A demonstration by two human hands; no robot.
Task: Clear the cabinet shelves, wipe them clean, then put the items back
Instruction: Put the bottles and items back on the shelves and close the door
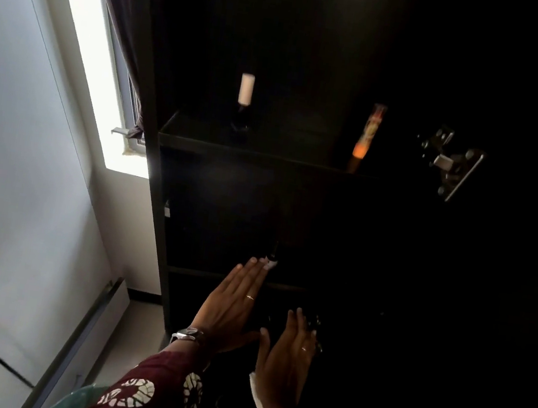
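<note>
Most of your cabinet (159, 209) is lost in black, and below the top shelf you can't make out what stands there. The white-capped bottle (246, 88) loses its body in the dark. The orange tube (369, 131) is too blurred to read. The pale thing (269, 263) at the fingertips of your left hand (232, 306) is too small to tell. The white strip (256, 397) by the wrist of your right hand (287, 355) is half hidden.

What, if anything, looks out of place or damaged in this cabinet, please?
Nothing plainly stands out. A white-capped bottle and an orange can stand on the upper shelf; the cabinet interior is too dark to show spills or damage.
</note>
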